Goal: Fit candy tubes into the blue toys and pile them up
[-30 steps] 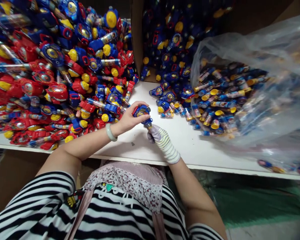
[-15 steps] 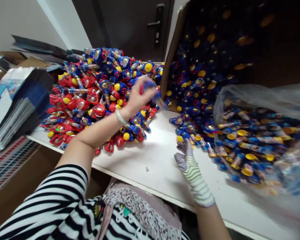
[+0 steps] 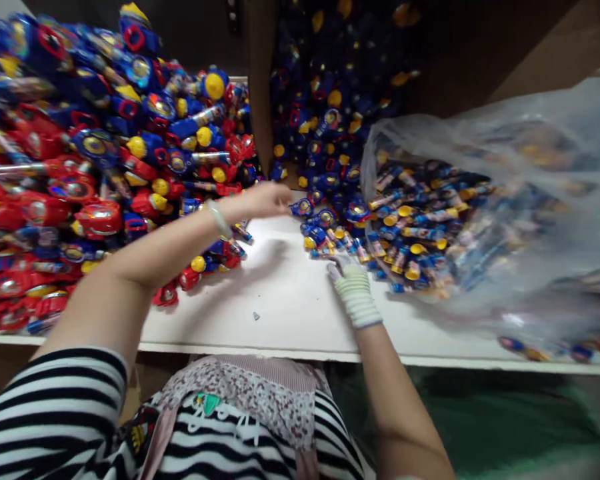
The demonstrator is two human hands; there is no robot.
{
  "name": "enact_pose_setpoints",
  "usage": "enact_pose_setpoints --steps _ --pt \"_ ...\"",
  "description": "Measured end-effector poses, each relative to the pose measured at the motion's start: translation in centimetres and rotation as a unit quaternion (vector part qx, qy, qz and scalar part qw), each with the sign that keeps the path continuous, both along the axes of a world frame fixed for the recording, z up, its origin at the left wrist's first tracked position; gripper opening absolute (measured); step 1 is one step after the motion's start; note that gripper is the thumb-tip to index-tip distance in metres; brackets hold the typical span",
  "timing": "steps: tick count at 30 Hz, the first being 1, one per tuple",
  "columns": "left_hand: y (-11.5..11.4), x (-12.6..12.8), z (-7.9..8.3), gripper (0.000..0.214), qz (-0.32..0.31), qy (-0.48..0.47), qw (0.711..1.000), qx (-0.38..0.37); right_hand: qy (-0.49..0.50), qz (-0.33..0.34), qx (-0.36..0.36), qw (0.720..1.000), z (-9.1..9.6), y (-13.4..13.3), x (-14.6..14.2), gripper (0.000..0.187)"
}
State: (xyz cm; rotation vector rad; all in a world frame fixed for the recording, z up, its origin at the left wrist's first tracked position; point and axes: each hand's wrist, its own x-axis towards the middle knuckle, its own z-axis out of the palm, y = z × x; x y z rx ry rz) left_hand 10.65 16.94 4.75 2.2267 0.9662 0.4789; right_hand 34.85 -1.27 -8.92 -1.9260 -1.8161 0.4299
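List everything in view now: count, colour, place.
table: one, white, centre
mixed toys: many, red, blue, yellow, left
box: one, brown, back centre
blue toys: many, blue-yellow, in and before box
bag: one, clear, right
tubes: many, blue-yellow, in and beside bag
loose pieces: several, mixed, front right
scrap: one, grey, centre
sheeting: some, green, below right
bracelet: one, pale, left wrist
apron: one, pink, waist
shirt: one, black-white, torso
left hand: one, bare, near blue toys
right hand: one, gloved, near tubes
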Motion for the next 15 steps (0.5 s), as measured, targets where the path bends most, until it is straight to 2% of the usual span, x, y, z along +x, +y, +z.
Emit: enact_pose_setpoints --steps 1,3,4,6,8,11,13,14,15 --pt "-1.6 2.8 -2.4 0.047 -0.051 0.055 0.997 0.009 -0.045 0.008 -0.002 0.999 0.4 1.0 -0.2 0.035" --pt "-4.0 7.1 -6.3 0.052 -0.093 0.156 0.981 0.067 -0.125 0.022 -0.024 0.992 1.0 2.6 -1.0 0.036" --pt "-4.8 8.5 -7.8 0.055 -0.097 0.198 0.971 0.096 -0.156 0.029 -0.043 0.986 1.2 3.0 -1.4 0.037" --pt "-5.7 9.5 -9.6 0.052 -0.096 0.244 0.956 0.132 -0.192 0.044 -0.086 0.977 1.5 2.9 -1.9 0.04" --pt "-6.4 8.8 -10.3 0.04 -0.113 0.239 0.954 0.141 -0.197 0.051 -0.11 0.973 1.7 1.5 -2.0 0.036" --pt "-7.5 5.6 -10.3 0.031 -0.122 0.14 0.978 0.095 -0.124 0.029 -0.084 0.988 2.0 -1.4 -1.4 0.029" --pt "-8.3 3.3 -9.9 0.037 -0.063 0.014 0.998 -0.023 0.03 -0.018 -0.046 0.998 2.2 -3.1 -1.3 0.031" --pt "-8.8 2.4 -9.6 0.04 -0.017 -0.062 0.991 -0.114 0.135 -0.045 -0.031 0.989 2.4 -3.8 -1.4 0.034" --pt "-9.2 1.7 -9.3 0.043 0.029 -0.137 0.966 -0.215 0.24 -0.066 -0.023 0.968 2.6 -4.2 -1.7 0.036"
